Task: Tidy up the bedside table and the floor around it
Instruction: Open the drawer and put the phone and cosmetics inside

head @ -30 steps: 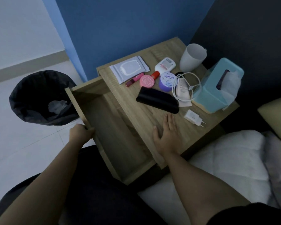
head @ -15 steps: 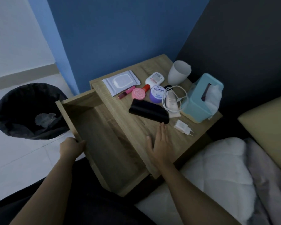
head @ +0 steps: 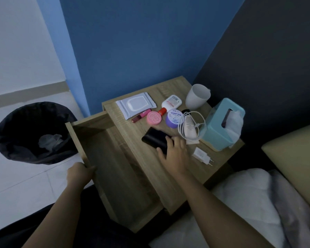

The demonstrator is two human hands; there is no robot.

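Left hand (head: 79,173): gripping front edge of open drawer (head: 75,138).
Right hand (head: 174,154): fingers curled round black phone (head: 154,137), beside drawer.

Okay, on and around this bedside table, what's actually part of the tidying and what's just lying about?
Part of the job: open drawer, held by the left hand; black phone, gripped by the right hand; wipes pack; pink compact; purple jar; white cable; charger plug; lined bin.
Just there: white duvet; tan pillow; probably the tissue box and white cup.
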